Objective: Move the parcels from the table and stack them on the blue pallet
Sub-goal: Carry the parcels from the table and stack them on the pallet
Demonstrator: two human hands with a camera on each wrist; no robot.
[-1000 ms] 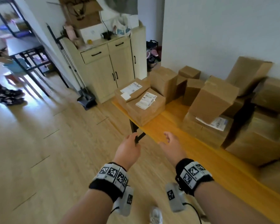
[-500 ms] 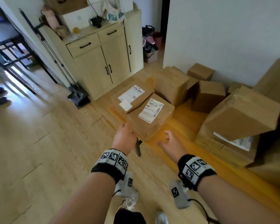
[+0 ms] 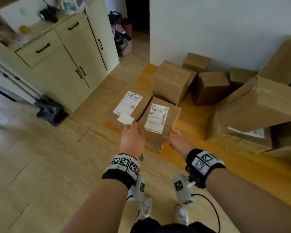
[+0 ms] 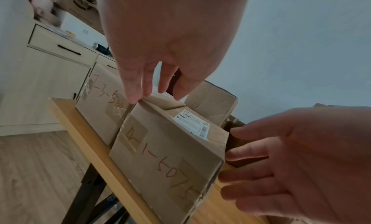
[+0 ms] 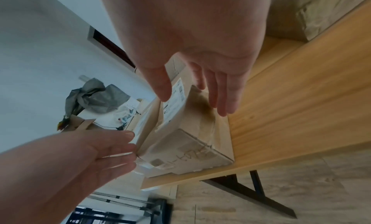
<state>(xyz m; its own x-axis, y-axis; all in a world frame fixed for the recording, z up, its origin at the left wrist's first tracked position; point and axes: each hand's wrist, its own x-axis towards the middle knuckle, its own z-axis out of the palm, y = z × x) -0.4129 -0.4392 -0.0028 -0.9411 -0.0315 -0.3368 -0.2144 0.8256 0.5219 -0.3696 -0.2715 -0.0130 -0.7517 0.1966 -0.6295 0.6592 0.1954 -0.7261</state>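
Both hands, the left hand (image 3: 132, 140) and right hand (image 3: 180, 142), reach with straight, spread fingers to flank the labelled brown cardboard parcel (image 3: 158, 122) on the wooden surface (image 3: 242, 158), contact unclear.

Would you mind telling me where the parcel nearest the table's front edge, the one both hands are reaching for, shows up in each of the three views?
Head: the parcel lies centre, white label on top, between both hands.
Left wrist: the parcel fills the centre, handwritten digits on its near face.
Right wrist: the parcel sits centre, below the fingers.
Shared landmark: its white shipping label, also and.
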